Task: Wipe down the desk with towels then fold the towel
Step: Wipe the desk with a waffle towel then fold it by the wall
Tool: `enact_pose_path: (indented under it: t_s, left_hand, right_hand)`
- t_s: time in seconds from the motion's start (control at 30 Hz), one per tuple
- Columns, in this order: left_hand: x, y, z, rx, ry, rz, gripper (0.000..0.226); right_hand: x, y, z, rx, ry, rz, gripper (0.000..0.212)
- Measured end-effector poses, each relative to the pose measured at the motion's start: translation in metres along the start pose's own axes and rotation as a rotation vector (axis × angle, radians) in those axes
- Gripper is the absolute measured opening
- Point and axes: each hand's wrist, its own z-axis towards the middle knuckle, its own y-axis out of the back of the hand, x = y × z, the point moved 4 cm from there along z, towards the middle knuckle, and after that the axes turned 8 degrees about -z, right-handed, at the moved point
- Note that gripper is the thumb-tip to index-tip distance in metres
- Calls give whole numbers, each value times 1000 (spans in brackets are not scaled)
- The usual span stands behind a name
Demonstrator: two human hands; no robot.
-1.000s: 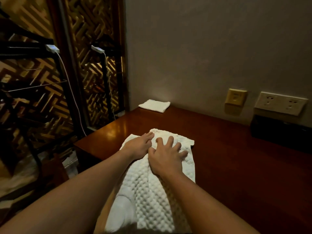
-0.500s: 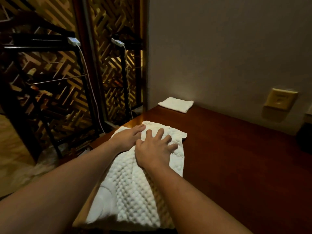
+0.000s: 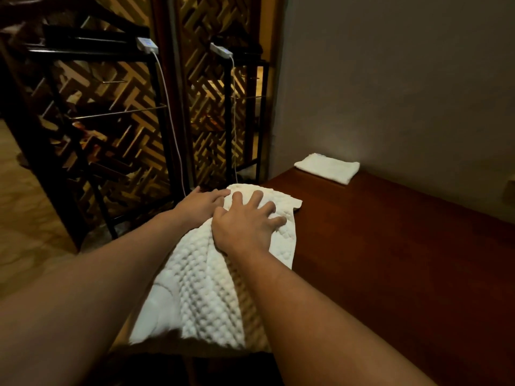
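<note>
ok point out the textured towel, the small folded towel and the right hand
textured towel (image 3: 206, 291), head view, middle of its bumpy top surface
small folded towel (image 3: 327, 168), head view, centre of its top
right hand (image 3: 245, 224), head view, back of the hand

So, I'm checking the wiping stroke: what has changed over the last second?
The left hand and right hand slid the big towel leftward to the left edge of the desk. Unchanged: both press flat on it, nothing gripped or released; the small folded towel lies by the wall.
</note>
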Motion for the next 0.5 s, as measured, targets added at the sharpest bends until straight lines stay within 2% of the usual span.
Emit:
enact_pose_path:
  t_s: [0.2, 0.4, 0.5]
  left_hand:
    - [-17, -1, -16, -117, 45, -56, 46]
    - [-90, -30, -44, -100, -71, 102, 49]
    - [-134, -56, -47, -59, -99, 96, 51]
  right_hand:
    - [-12, 4, -11, 19, 88, 40, 54]
    - [-71, 20, -50, 40, 64, 24, 55]
    - [-118, 32, -74, 42, 19, -6, 56]
